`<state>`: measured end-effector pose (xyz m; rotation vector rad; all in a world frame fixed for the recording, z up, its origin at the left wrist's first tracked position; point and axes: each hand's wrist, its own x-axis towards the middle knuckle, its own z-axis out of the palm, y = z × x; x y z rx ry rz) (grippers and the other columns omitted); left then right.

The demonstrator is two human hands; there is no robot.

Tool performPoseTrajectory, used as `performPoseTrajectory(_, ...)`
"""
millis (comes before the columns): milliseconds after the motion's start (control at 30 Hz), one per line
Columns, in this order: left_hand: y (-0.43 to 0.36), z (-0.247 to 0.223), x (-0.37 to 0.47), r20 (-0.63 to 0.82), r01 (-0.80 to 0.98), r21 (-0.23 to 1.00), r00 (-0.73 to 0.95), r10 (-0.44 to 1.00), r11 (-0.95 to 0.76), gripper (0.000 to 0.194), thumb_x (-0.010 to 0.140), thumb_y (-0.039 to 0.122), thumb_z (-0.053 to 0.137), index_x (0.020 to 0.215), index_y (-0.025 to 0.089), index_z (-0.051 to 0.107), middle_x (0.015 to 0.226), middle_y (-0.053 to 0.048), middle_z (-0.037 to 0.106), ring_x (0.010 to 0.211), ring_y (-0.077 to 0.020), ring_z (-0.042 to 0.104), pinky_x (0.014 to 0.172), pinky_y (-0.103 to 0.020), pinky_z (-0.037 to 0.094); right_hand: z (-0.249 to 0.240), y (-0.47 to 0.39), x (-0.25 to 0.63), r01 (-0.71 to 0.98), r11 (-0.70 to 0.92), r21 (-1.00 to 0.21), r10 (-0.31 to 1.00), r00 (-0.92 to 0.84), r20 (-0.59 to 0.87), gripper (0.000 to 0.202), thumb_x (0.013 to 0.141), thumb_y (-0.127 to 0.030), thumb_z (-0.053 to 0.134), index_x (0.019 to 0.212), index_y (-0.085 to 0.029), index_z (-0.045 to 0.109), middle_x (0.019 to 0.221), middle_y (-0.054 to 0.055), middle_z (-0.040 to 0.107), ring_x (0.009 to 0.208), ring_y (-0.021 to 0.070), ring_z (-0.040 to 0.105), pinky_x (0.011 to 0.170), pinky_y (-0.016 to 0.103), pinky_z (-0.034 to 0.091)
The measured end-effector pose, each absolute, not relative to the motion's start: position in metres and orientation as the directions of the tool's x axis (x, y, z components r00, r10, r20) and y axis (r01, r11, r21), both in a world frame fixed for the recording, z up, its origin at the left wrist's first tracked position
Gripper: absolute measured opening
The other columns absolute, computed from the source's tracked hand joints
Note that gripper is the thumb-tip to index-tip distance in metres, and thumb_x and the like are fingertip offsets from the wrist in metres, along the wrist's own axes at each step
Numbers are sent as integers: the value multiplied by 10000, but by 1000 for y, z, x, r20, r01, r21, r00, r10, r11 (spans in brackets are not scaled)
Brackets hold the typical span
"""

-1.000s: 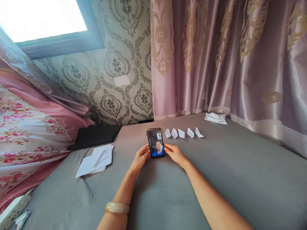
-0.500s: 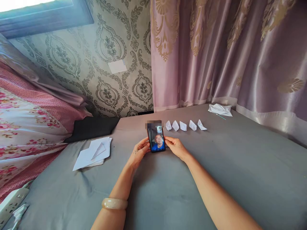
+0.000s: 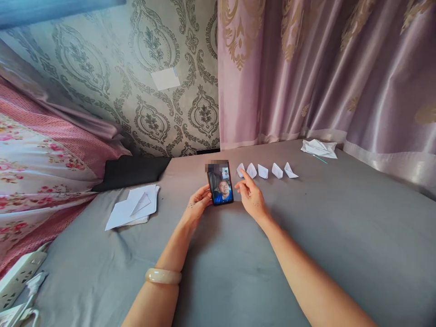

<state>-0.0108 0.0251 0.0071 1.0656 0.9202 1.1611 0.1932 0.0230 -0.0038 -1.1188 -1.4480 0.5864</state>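
Observation:
My left hand grips the lower left edge of a smartphone, which is tilted up toward me. Its lit screen shows a person in blue, with a small inset picture at the upper right. Just right of the phone, my right hand is off it, with the index finger extended and the other fingers partly curled; nothing is in it. Beyond that hand, several folded white paper pieces stand in a row, and the fingertip overlaps the leftmost one in view. Whether it touches the paper I cannot tell.
White paper sheets with a folded piece on top lie at left, near a black cloth. More white paper and a thin green stick lie at far right. A power strip with plugs sits at the lower left, by curtains.
My right hand has let go of the phone's right edge and moved slightly right, its index finger now raised. The left hand keeps its grip. The view has tipped slightly downward.

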Motion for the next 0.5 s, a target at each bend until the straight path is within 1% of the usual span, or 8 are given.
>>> performPoseTrajectory(33,25,7,-11,-18,-246,967,176,984,62,581,661,403,828,1178,189,675,1075,-99,728,917,-207,664,845,-321,486,-3,22,192,310,426,-850,867,130,482,511,942,-251,409,1452,-211,404,849,15,664,706,140,599,760,286,508)
performPoseTrajectory(100,26,6,-11,-7,-246,968,182,983,52,567,666,396,825,1173,191,678,1080,-97,728,930,-211,663,854,-323,481,-3,22,191,332,410,-849,867,147,476,500,939,-246,404,1436,-196,419,835,18,658,698,144,596,745,288,505)
performPoseTrajectory(233,28,2,-12,-7,-242,969,194,981,55,571,681,413,813,1189,194,671,1092,-97,725,952,-217,664,873,-329,474,-12,24,190,401,324,-857,901,145,409,444,910,-196,387,1325,-149,538,862,51,685,751,164,630,806,319,507)
performPoseTrajectory(300,28,2,-12,-17,-243,968,192,981,64,591,670,419,821,1192,189,669,1091,-102,726,957,-225,666,870,-331,475,-17,25,188,425,301,-854,910,141,391,441,887,-161,386,1286,-148,571,927,71,697,810,174,650,835,326,508)
performPoseTrajectory(367,29,2,-12,-21,-255,964,190,982,70,610,651,416,834,1189,181,670,1096,-110,724,969,-237,666,869,-339,479,-22,25,187,431,291,-854,920,118,373,452,863,-121,380,1262,-151,590,978,83,700,837,177,666,831,321,516)
performPoseTrajectory(500,30,1,-12,-19,-272,960,183,983,69,623,635,411,846,1186,178,672,1121,-117,716,998,-250,659,878,-349,483,-26,23,184,461,268,-846,939,71,336,486,810,-48,383,1213,-165,627,964,77,716,855,183,679,840,320,522)
